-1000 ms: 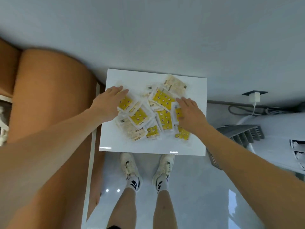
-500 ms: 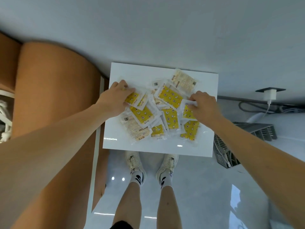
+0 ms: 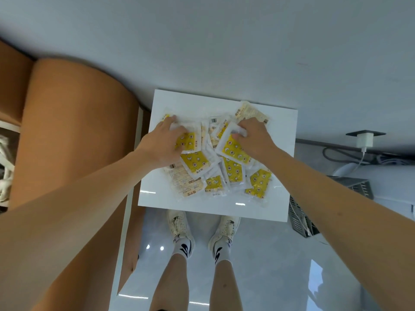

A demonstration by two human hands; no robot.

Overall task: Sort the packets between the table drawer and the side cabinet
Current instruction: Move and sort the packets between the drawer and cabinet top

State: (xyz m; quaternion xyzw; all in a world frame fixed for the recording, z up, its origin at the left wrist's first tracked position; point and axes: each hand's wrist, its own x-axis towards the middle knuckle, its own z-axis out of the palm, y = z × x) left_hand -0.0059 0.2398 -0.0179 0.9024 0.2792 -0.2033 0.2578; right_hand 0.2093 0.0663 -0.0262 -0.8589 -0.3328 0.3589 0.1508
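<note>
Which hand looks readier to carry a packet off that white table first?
Probably the right hand: its fingers curl round the top edge of a yellow packet, tilted above the pile. The left hand lies over packets at the pile's left side, its grip unclear.

my white sneakers [image 3: 203, 227] bottom centre on glossy floor [image 3: 258, 265] | orange cabinet [image 3: 67, 131] left | white charger [image 3: 365, 140] plugged in, right edge | grey grille [image 3: 350, 187] lower right

I see the packets [image 3: 195, 163], yellow-printed and beige clear sachets, heaped overlapping mid-table [image 3: 280, 207]; one yellow packet [image 3: 234, 149] is tilted, near the far-right corner.
</note>
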